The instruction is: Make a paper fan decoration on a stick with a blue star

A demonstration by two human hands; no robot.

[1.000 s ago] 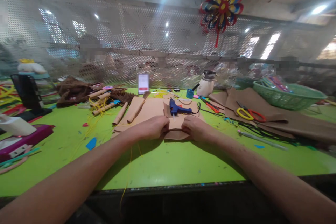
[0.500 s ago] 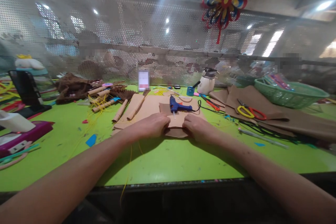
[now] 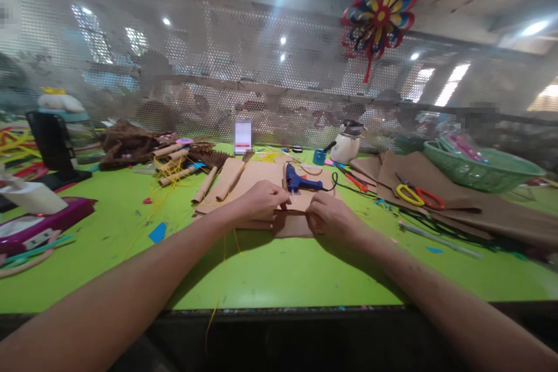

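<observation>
A sheet of brown kraft paper (image 3: 294,226) lies low between my hands, its near flap reaching toward me over the green tabletop. My left hand (image 3: 264,199) is closed, thumb and fingers pinched at the paper's upper left edge. On the other side my right hand (image 3: 331,215) is closed on the right edge of the same paper, its fingertips partly hidden. Just beyond both hands a blue glue gun (image 3: 303,180) rests on more brown paper, a pale glue stick poking out toward me.
Paper rolls (image 3: 231,180) and tangled yellow strands (image 3: 168,177) lie left. To the right are scissors (image 3: 412,195), an orange-handled tool (image 3: 356,180), brown paper sheets (image 3: 436,174) and a green basket (image 3: 492,168). A magenta power strip (image 3: 65,218) sits far left. The table's edge (image 3: 279,308) is nearest me.
The view has shifted slightly. More of the paper's near flap shows between my hands, turned down toward me. My left fingers have moved slightly up from the fold; both hands stay at the paper.
</observation>
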